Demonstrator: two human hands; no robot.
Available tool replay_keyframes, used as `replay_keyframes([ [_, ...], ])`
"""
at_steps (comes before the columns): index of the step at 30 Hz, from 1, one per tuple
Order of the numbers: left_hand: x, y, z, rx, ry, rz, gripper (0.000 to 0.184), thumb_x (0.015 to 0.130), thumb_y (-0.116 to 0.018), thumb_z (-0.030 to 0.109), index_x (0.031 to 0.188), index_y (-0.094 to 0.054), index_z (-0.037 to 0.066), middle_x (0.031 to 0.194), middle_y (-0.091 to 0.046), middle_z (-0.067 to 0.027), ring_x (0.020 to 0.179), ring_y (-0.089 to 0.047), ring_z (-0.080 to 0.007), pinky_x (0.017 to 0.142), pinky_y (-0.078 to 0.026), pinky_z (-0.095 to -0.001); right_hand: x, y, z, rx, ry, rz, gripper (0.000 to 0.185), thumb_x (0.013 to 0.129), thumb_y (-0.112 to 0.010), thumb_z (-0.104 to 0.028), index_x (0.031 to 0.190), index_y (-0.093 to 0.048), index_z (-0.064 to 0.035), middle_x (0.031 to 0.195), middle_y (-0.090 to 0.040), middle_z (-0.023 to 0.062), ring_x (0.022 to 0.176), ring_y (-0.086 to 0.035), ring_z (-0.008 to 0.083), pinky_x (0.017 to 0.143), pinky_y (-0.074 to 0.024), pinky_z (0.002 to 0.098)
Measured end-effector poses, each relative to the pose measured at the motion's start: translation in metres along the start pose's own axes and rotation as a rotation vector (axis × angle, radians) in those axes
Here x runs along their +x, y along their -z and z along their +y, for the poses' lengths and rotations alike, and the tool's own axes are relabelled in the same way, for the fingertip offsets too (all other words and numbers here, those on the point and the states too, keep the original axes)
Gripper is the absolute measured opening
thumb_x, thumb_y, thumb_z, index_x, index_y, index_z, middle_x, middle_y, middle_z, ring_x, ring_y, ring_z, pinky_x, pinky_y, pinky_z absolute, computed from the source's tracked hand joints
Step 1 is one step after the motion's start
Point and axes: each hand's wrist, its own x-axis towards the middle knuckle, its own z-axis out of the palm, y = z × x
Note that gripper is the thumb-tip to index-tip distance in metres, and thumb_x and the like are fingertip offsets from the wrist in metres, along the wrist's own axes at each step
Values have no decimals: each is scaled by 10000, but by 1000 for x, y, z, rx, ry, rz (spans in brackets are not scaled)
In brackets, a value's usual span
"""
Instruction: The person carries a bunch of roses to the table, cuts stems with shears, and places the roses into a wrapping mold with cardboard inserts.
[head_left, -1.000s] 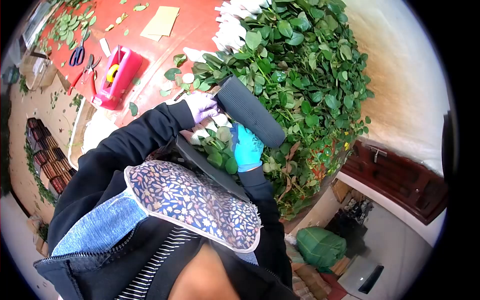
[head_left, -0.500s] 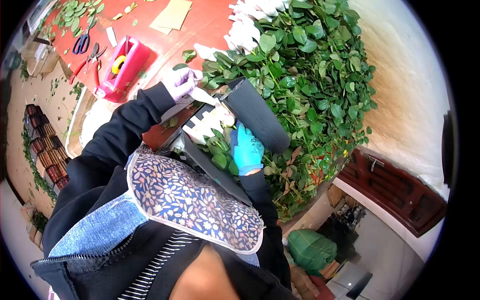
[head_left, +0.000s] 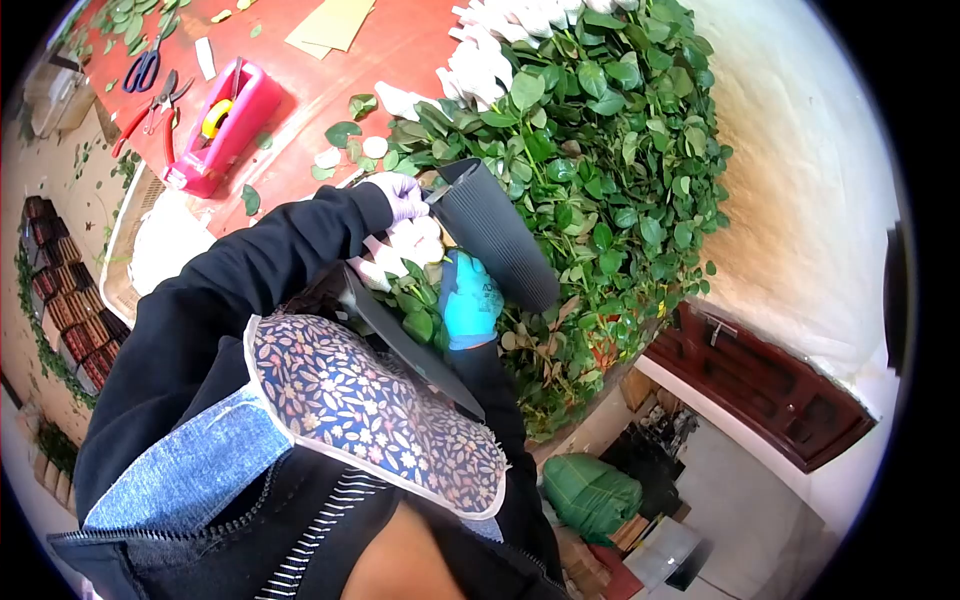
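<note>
My left hand [head_left: 402, 197], in a thin lavender glove, is closed at the upper end of the dark ridged sheet [head_left: 495, 235]; its fingertips are partly hidden. Just below it lie white-wrapped flower heads [head_left: 415, 238] with green leaves. A blue glove covers my right hand [head_left: 470, 302], whose fingers are wrapped round leafy stems between the ridged sheet and a smooth dark flap [head_left: 405, 340]. Most of those stems are hidden by the glove.
A large pile of leafy stems [head_left: 630, 150] fills the right of the red table [head_left: 310, 90]. Pink tape dispenser [head_left: 225, 130], red-handled pruners [head_left: 160, 112], blue-handled scissors [head_left: 143, 68] and card sheets [head_left: 335, 25] lie at the left.
My left hand drew back toward the upper left with a white strip, then returned to the flower heads beside the ridged sheet. My right hand has stayed beside the sheet. The whole view has shifted slightly.
</note>
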Motion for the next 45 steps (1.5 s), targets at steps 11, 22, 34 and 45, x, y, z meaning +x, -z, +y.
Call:
replay_keyframes([
  [11,-33,96,16,85,-481,55,150,950,-569,113,815,-543,54,777,-631,-46,720,-626,-119,679,-522,-272,-2,-1,6,335,105,184,273,881,-666,-149,1117,-602,-26,1080,-647,184,928,-645,373,787,-523,427],
  [22,-43,33,30,823,-443,-299,181,912,-612,280,883,-633,103,778,-655,-89,729,-654,-294,658,-501,-414,-10,7,4,192,229,47,212,827,-681,-245,983,-645,-107,1339,-509,150,933,-610,325,771,-502,456],
  [34,-49,64,35,990,-737,-152,140,882,-579,245,848,-573,109,768,-591,-107,756,-612,-337,671,-484,-455,-6,-13,0,-41,106,130,137,838,-615,-166,953,-643,-97,1202,-589,77,941,-620,295,777,-516,433],
  [45,-78,83,34,211,-410,-387,135,858,-576,34,733,-535,67,700,-544,-18,638,-514,-125,593,-444,-278,-14,49,16,321,210,-45,254,876,-611,-230,1110,-632,-132,1279,-566,146,870,-646,327,786,-509,453],
])
